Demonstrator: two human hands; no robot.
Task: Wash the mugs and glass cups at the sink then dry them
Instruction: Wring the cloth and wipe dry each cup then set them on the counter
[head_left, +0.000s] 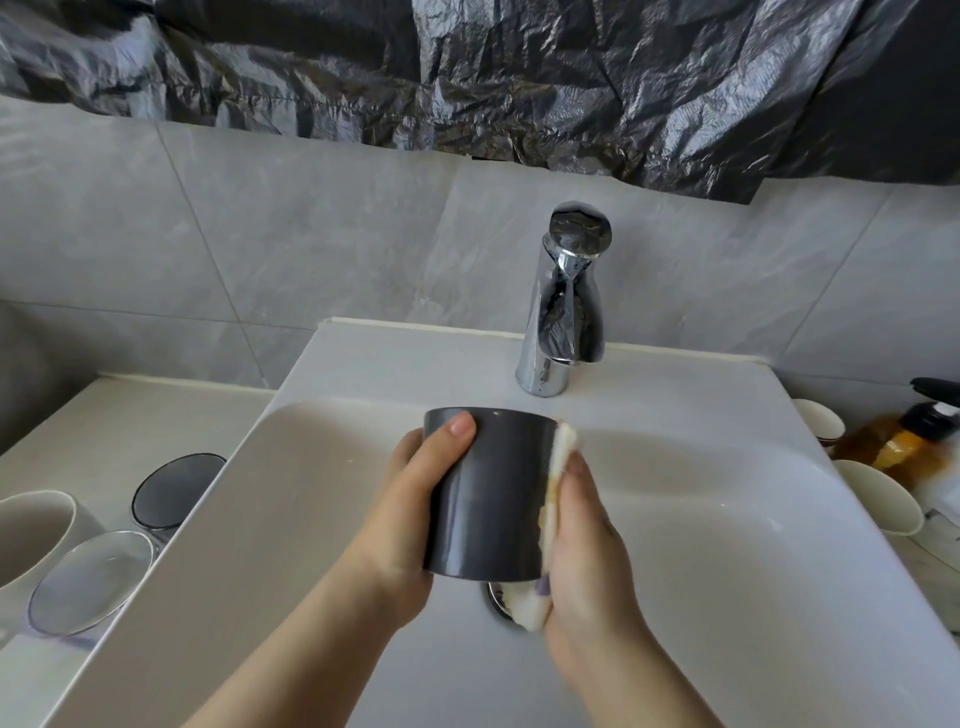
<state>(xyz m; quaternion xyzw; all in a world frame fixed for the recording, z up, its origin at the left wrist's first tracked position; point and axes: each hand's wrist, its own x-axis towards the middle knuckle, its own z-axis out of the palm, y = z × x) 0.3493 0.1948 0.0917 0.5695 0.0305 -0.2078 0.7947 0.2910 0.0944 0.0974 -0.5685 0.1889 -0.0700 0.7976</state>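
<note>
Grey mug (488, 493) hangs over mid-basin of the white sink (727, 519), above the drain. I see the left hand (415, 499) wrapped round its left wall and the right hand (587, 545) clamping a pale sponge (558, 467) to its right wall. Faucet (563, 312) stands just behind. Basin open both sides; glass cups (91, 582) crowd the left rim.

I am looking at a bathroom-style wash corner: a white ceramic basin (779, 519) set beside a pale desk (104, 415), a chrome single-lever tap (563, 312) behind it, grey stone-look wall tiles (260, 234), an amber pump bottle (904, 441) at the right, and crinkled black plastic sheeting (467, 78) hung above.
</note>
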